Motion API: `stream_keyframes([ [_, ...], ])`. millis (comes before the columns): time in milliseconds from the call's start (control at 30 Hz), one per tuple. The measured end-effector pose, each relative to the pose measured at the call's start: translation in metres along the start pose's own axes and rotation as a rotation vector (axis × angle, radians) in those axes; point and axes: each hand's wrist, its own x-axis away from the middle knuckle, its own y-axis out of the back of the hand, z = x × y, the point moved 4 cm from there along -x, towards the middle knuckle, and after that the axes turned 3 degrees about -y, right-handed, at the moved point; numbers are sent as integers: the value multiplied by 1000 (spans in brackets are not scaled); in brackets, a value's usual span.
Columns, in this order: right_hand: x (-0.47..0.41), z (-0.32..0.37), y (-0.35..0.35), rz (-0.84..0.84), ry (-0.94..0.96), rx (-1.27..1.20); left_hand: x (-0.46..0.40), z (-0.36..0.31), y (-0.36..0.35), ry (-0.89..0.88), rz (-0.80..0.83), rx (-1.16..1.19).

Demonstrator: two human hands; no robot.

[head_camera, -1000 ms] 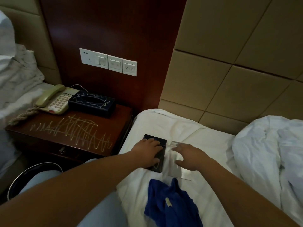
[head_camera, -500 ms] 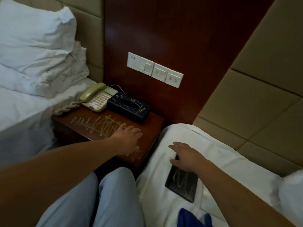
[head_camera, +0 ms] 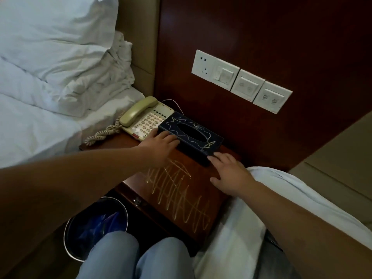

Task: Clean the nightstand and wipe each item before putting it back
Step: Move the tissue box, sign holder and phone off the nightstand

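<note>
Both hands (head_camera: 161, 143) (head_camera: 227, 170) touch the tissue box's (head_camera: 191, 135) near edge.

Both hands — left hand (head_camera: 161, 144), right hand (head_camera: 228, 172) — touch the tissue box (head_camera: 191, 136).

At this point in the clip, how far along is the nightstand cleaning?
Early. Nothing looks cleaned: yellow scribbles still cover the nightstand top and the tissue box lid. In hand: the left hand and right hand touch opposite ends of the box, apparently to lift it off. Left: move the telephone, wipe the top and each item, put them back. No cloth is in view.
</note>
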Motion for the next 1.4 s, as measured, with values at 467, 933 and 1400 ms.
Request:
stream_keyframes([
  [467, -117, 33, 7, -226, -79, 113, -101, 39, -1, -34, -7, -192],
  [933, 32, 5, 35, -151, -101, 94, -12, -69, 72, -145, 31, -310],
  [1400, 290, -69, 44, -223, -258, 43, 109, -264, 170, -308, -118, -278],
])
